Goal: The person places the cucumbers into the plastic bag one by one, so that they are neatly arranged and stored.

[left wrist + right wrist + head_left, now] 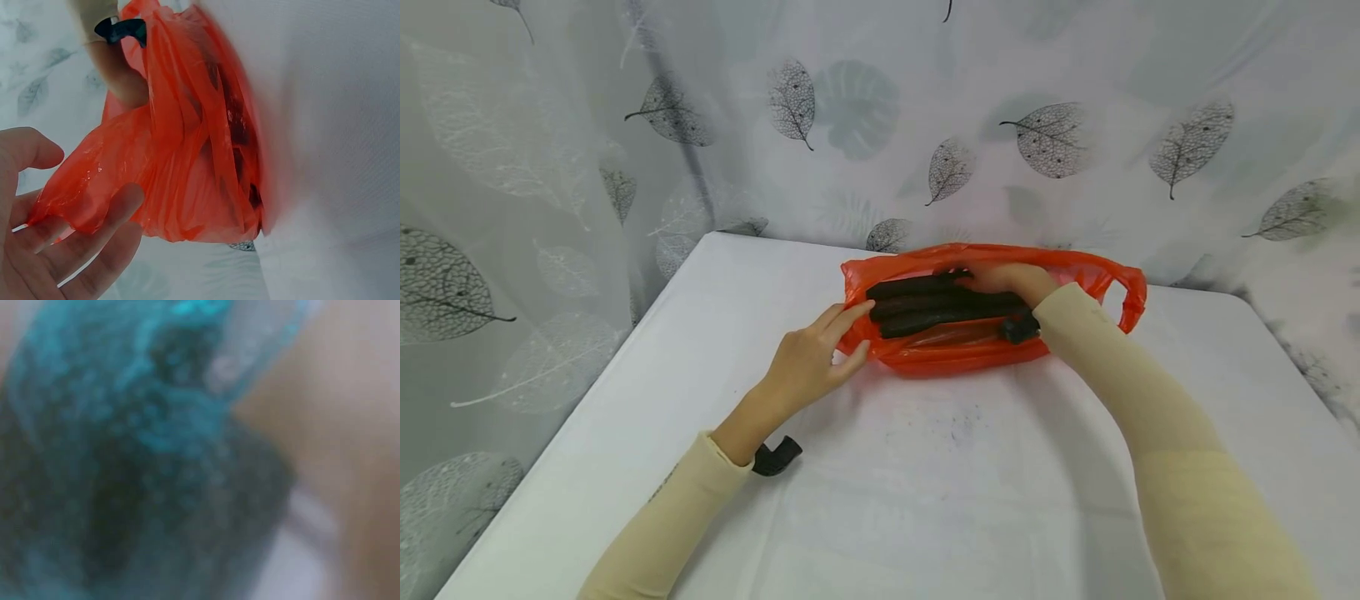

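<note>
A red plastic bag (962, 360) lies on the white table with its mouth spread wide. Several long, dark, rod-like things (932, 321) lie side by side inside it; their exact kind is unclear. My left hand (805, 360) is at the bag's left end, fingers extended and touching the rim. In the left wrist view the film of the bag (181, 156) passes between its thumb and fingers. My right hand (1000, 277) reaches into the bag over the farthest dark thing, its fingertips partly hidden. The right wrist view shows only a blurred, dark teal surface (125, 487) close up.
The white table (940, 500) extends around the bag. Behind it hangs a leaf-patterned curtain (880, 192). A looped handle (1132, 296) of the bag sticks out at the right. Black wrist-worn pieces (777, 457) show at both wrists.
</note>
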Action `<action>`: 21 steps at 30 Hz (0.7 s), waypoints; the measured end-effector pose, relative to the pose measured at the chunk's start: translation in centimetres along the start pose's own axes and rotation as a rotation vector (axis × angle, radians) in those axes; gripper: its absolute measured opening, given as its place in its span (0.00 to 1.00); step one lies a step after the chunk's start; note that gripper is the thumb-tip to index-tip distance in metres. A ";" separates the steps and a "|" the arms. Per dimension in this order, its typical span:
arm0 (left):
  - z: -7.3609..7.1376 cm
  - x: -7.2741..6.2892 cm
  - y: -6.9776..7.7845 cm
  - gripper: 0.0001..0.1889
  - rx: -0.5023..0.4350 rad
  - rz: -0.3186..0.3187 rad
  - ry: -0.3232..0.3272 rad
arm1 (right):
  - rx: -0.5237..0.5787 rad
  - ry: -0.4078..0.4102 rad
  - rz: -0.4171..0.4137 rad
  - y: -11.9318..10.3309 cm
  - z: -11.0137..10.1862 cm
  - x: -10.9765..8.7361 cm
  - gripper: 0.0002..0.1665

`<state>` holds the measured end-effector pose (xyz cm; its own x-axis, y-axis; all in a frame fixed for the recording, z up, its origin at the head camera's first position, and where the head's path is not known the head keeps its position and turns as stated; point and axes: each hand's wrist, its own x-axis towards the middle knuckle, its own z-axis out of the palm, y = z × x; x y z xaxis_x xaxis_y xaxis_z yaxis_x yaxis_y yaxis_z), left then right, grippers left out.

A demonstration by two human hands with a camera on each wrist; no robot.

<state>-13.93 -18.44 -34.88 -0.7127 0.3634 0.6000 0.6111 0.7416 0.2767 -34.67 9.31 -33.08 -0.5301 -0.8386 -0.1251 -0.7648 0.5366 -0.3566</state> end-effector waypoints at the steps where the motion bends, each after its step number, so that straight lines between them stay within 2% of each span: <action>1: 0.0 0.0 -0.1 0.24 0.000 0.000 0.000 | 0.002 0.000 -0.001 0.1 0.1 0.0 0.20; 6: 0.2 -0.2 -0.4 0.25 -0.007 -0.009 0.004 | 0.033 -0.018 0.045 0.1 0.5 -0.7 0.21; 11: 0.3 -0.7 -0.7 0.25 -0.005 -0.023 -0.011 | 0.082 -0.080 0.117 0.0 0.9 -1.3 0.22; 16: 0.2 -0.8 -1.1 0.25 -0.005 -0.028 -0.015 | 0.083 -0.075 0.054 0.1 0.9 -1.6 0.21; 21: 0.2 -1.0 -1.6 0.24 -0.009 -0.035 -0.022 | 0.100 -0.056 0.050 -0.2 0.7 -1.9 0.22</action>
<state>-14.27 -19.84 -36.07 -0.7408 0.3495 0.5736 0.5888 0.7489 0.3041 -33.24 10.78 -33.44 -0.5432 -0.8164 -0.1960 -0.6957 0.5684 -0.4392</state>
